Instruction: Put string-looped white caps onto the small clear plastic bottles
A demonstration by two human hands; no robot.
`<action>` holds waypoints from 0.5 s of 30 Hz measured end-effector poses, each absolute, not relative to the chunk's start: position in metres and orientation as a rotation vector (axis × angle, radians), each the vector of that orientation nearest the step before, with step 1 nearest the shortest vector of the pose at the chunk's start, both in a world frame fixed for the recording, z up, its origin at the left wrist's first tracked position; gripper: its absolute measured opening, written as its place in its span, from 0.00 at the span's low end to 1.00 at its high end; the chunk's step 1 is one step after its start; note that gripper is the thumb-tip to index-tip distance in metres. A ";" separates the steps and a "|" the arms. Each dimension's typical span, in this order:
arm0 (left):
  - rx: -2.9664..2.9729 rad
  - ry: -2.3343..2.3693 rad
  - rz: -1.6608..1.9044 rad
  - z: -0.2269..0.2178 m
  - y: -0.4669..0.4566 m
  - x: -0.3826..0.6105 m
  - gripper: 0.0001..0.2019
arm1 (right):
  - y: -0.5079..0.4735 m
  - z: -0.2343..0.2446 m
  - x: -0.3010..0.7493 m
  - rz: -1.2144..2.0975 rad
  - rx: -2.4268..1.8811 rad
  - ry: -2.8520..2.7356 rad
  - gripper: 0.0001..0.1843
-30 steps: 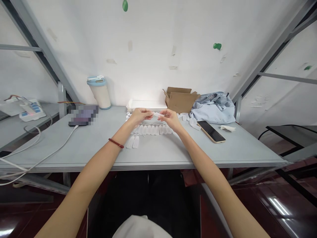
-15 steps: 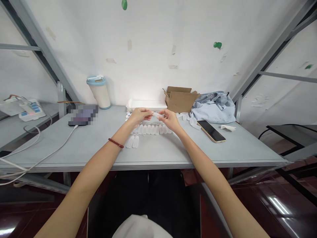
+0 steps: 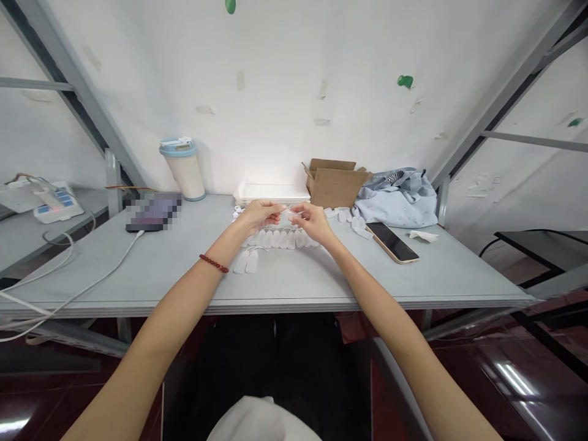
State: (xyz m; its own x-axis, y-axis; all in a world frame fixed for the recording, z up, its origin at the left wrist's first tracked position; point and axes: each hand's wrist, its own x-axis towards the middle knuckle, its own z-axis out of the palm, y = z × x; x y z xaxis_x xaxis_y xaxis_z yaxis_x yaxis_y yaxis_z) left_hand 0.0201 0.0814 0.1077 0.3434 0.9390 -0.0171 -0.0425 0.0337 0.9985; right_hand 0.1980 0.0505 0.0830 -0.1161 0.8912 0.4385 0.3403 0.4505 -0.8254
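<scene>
My left hand (image 3: pixel 258 215) and my right hand (image 3: pixel 311 221) meet above the middle of the grey table (image 3: pixel 184 269). Both pinch one small clear plastic piece (image 3: pixel 288 212) between their fingertips. Just below them lies a row of several small white oval pieces (image 3: pixel 280 239) side by side. Two more white pieces (image 3: pixel 246 262) lie apart, nearer to me on the left. A red bead bracelet (image 3: pixel 214 264) circles my left wrist.
A white tray (image 3: pixel 271 193) and an open cardboard box (image 3: pixel 334 182) stand at the back. A cup with a blue lid (image 3: pixel 182 168), a blurred device (image 3: pixel 151 212) with a white cable (image 3: pixel 92 282), a phone (image 3: pixel 391 242) and a blue cloth (image 3: pixel 399 199) flank them.
Both hands have stayed together on the small clear piece, with the fingertips drawing slightly closer. The view has tilted a little.
</scene>
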 end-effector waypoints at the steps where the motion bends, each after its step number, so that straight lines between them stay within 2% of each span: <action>1: 1.303 0.931 0.956 0.108 0.081 0.020 0.15 | 0.051 0.082 0.197 0.681 -1.069 -1.680 0.15; 15: 1.313 0.816 1.031 0.108 0.081 0.021 0.12 | 0.050 0.078 0.190 0.705 -1.080 -1.684 0.16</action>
State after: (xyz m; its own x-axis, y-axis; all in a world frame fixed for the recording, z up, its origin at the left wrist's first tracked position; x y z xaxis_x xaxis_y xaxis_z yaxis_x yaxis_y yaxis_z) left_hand 0.0210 0.0812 0.1080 0.3576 0.9302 0.0823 -0.1337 -0.0362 0.9904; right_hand 0.1904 0.0499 0.0783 -0.1286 0.8988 0.4192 0.3322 0.4373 -0.8357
